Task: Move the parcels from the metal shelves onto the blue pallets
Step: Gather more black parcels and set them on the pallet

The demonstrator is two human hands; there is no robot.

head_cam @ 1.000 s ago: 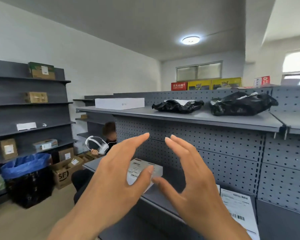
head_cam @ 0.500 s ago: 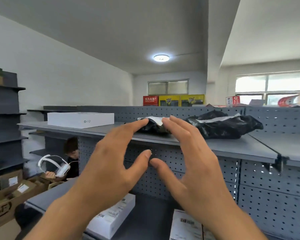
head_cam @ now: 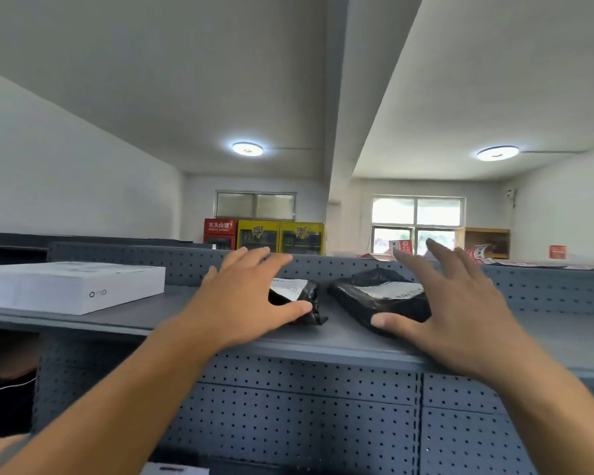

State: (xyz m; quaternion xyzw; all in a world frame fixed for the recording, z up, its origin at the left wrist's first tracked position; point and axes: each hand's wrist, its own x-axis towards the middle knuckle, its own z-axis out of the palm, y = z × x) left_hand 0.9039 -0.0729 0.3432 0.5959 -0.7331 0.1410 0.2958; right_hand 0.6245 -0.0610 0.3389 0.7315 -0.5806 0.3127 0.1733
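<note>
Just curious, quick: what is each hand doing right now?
Left hand: open, over the small black parcel.
Right hand: open, over the large black parcel.

The shelf (head_cam: 323,341) is slate grey. Its panel (head_cam: 288,406) is the same grey, dotted with even rows of small dark holes. The left parcel (head_cam: 307,298) and right parcel (head_cam: 357,303) are glossy black, each with a white label (head_cam: 388,289). The box (head_cam: 66,286) is white. Beyond stand a red cooler (head_cam: 220,233) and two yellow coolers (head_cam: 258,235).
</note>
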